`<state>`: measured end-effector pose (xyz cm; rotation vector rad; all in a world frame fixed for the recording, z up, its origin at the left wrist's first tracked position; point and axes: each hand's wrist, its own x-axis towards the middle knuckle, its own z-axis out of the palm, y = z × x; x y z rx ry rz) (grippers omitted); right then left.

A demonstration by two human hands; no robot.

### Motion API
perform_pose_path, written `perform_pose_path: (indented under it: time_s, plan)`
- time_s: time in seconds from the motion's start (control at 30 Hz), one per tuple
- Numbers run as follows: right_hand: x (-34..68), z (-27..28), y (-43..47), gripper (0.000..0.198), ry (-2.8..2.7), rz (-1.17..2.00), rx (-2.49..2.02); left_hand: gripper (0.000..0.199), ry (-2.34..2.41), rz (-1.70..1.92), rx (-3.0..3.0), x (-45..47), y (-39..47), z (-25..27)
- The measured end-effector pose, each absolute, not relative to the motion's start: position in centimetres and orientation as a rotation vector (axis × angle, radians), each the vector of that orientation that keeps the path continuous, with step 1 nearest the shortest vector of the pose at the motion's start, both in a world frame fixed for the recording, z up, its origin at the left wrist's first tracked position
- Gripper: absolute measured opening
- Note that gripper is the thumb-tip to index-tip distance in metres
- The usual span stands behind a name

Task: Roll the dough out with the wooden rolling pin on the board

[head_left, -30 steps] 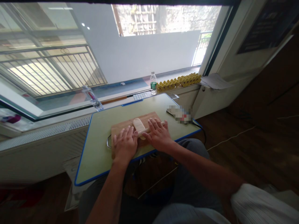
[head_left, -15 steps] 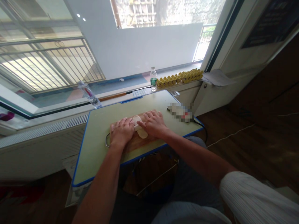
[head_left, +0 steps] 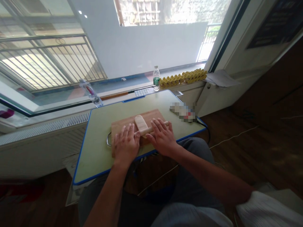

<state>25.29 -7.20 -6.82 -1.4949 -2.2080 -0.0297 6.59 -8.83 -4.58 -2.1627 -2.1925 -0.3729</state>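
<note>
A pale wooden rolling pin point(head_left: 147, 130) lies slantwise across a long, flat oval of dough point(head_left: 140, 122). The dough rests on a wooden cutting board point(head_left: 121, 123) with a metal handle point(head_left: 108, 139) at its left side. My left hand point(head_left: 126, 140) is over the pin's left end, fingers stretched forward and thumb along it. Toward the other end, my right hand point(head_left: 162, 134) bears on the pin with its fingers bent over it; the pin's tip pokes out past them. The near end of the dough is partly hidden by the pin and my right hand.
The board sits on a light folding table point(head_left: 99, 126) with blue edging. A blurred-out object point(head_left: 183, 112) with a black cable lies at the table's right. On the sill are a green-labelled bottle point(head_left: 156, 78), yellow egg trays point(head_left: 183, 78) and another bottle point(head_left: 91, 93), tilted.
Both hands have drawn back toward me with the rolling pin, from the dough's middle to its near part. More of the dough's far end and of the board now shows.
</note>
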Motion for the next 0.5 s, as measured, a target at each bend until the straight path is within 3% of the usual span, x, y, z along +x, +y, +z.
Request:
perform_pose_path:
  time_s: [0.5]
  plan:
    - [22.6, -3.5, 1.7, 0.059, -2.34, -0.059, -1.573, 0.061, -2.302, -0.265, -2.218, 3.7, 0.9, -3.6]
